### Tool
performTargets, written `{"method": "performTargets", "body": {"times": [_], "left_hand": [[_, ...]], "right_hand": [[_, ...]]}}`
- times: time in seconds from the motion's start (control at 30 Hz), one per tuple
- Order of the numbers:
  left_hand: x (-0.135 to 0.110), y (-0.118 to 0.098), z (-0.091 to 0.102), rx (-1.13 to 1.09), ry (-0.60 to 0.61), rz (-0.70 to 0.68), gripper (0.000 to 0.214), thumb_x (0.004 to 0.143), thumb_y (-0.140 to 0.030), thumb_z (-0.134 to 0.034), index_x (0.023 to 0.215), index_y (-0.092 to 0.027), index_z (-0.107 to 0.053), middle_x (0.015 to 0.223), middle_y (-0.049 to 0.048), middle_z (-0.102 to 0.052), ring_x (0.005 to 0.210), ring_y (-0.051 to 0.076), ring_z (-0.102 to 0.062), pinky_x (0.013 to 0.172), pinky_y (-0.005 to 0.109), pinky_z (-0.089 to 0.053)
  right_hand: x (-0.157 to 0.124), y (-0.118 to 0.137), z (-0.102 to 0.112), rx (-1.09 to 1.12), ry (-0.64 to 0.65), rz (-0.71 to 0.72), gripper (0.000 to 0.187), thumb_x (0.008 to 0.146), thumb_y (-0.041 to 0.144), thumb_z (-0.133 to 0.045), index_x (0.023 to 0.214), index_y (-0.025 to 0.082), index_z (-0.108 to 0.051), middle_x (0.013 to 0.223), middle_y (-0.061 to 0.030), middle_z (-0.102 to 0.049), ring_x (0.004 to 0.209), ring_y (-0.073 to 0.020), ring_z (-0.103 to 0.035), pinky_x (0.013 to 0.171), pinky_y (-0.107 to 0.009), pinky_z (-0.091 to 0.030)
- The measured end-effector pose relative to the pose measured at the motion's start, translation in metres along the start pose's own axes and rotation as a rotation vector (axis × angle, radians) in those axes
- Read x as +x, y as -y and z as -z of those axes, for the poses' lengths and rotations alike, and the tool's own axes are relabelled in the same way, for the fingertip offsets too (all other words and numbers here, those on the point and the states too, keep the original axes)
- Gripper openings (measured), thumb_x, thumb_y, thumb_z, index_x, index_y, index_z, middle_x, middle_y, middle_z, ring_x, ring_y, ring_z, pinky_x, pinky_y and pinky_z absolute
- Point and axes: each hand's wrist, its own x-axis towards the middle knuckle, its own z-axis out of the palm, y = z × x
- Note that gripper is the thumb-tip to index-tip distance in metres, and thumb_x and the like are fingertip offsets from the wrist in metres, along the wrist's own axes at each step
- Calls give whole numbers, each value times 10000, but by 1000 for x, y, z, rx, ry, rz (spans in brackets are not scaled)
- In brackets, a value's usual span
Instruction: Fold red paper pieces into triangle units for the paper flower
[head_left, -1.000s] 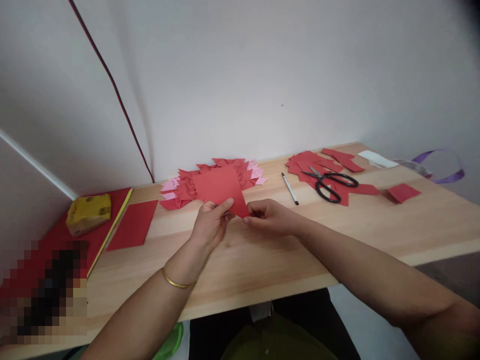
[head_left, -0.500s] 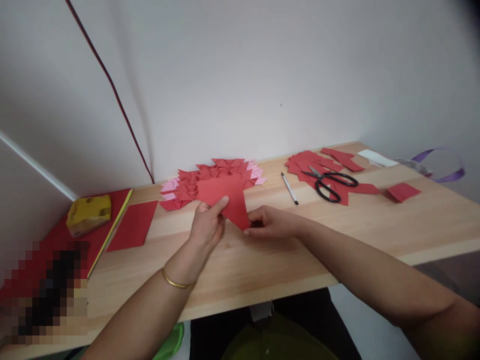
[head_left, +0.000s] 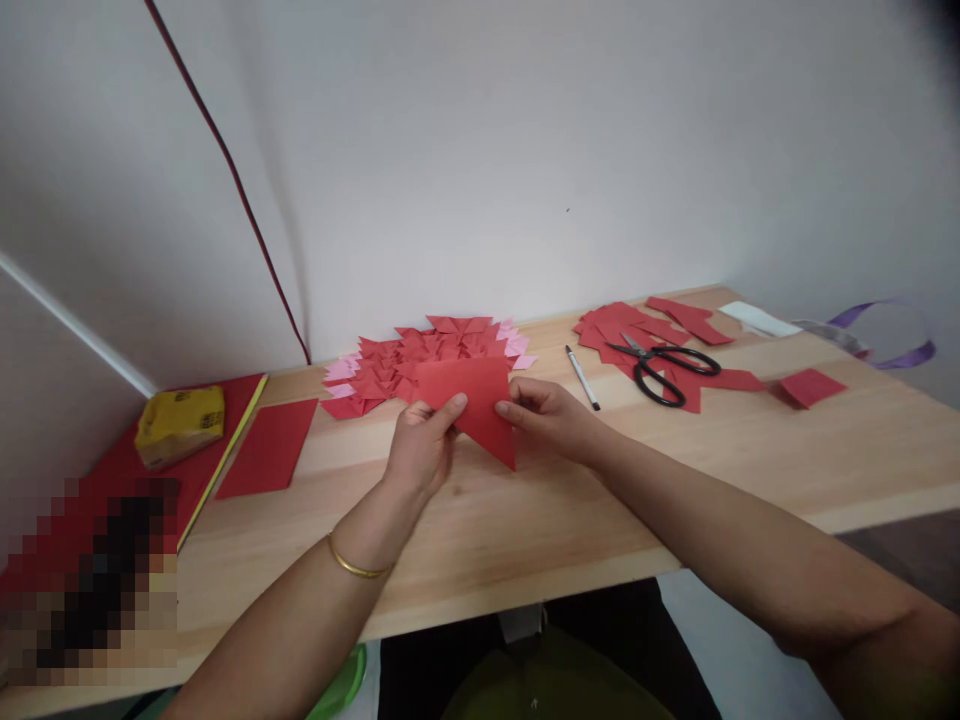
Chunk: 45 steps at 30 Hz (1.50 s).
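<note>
Above the table I hold a piece of red paper [head_left: 472,385], folded so that a point hangs down at its lower right. My left hand [head_left: 425,440] pinches its left side, thumb on the near face. At the right edge, my right hand [head_left: 544,415] grips the paper between thumb and fingers. Behind it lies a cluster of folded red paper pieces [head_left: 382,365], with pink paper pieces [head_left: 341,370] at its ends. The cluster is partly hidden by the held paper.
To the right lie a pen [head_left: 583,378], black-handled scissors [head_left: 660,365] on red paper cutouts [head_left: 619,325], and a small folded red paper [head_left: 812,387]. On the left are a flat red sheet [head_left: 268,447], a yellow packet [head_left: 180,425] and a yellow strip [head_left: 223,460]. A wall [head_left: 480,160] stands behind.
My right hand has moved up from the paper's lower corner to its right edge. The paper has shifted slightly right and turned, its point now hanging more steeply.
</note>
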Motion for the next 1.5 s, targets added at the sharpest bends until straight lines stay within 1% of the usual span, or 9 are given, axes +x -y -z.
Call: {"method": "performTargets", "body": {"times": [0.1,0.2,0.53,0.63,0.77,0.87,0.97,1.2,1.5], "left_hand": [[5,-4,6,32,-83,-32,263,578,-273,-819,736,-138,-657,776,30,-699,674,111,-618,644,232,-482],[9,-7,10,39,-81,-82,279,612,-309,-801,612,-138,-581,645,-4,-627,586,74,-553,588,197,-445],[8,-6,7,18,-26,-74,312,721,-452,-700,782,-153,-637,704,16,-624,617,96,-544,608,234,-452],[7,-1,8,63,20,-15,284,683,-400,-743,743,-147,-629,662,-1,-596,583,80,-508,592,218,-433],[6,4,9,90,25,25,249,625,-308,-786,695,-135,-622,658,-4,-597,558,68,-486,571,209,-407],[6,6,10,111,14,25,247,630,-306,-781,658,-128,-612,627,-1,-593,549,69,-485,564,208,-396],[5,6,11,164,23,38,251,633,-303,-779,621,-128,-600,563,-8,-564,536,73,-483,558,206,-387],[3,-1,7,111,3,-16,238,643,-314,-765,610,-138,-607,632,3,-602,603,89,-539,631,224,-441],[4,-3,5,64,-51,-29,224,611,-309,-783,675,-140,-651,617,-7,-616,562,82,-531,587,208,-428]], "right_hand": [[0,0,2,1,-17,-9,380,812,487,-595,639,177,-457,692,6,-482,618,-105,-396,586,-253,-323],[0,-1,3,42,-19,-22,382,811,500,-591,656,183,-447,683,14,-476,605,-101,-393,573,-250,-313],[0,-3,5,208,0,-55,356,816,458,-607,668,187,-430,588,58,-412,538,-79,-349,540,-232,-265],[1,-5,4,192,-33,-71,353,806,461,-612,666,185,-443,583,59,-412,536,-78,-347,535,-231,-271],[1,-7,3,149,-50,-111,313,788,445,-629,685,170,-522,693,14,-534,603,-97,-456,576,-244,-363],[1,-5,1,204,-19,-153,255,774,416,-650,861,179,-618,866,-29,-635,746,-147,-574,677,-289,-455],[1,-3,-1,312,-20,-150,355,743,402,-688,1027,196,-638,991,-56,-681,883,-196,-628,786,-346,-499],[0,-5,-3,375,-35,-143,369,706,411,-730,1000,193,-681,1000,-63,-711,931,-223,-654,847,-390,-512],[-7,3,5,209,332,-240,374,725,420,-717,1005,174,-679,997,-61,-698,922,-208,-625,812,-333,-500]]}}
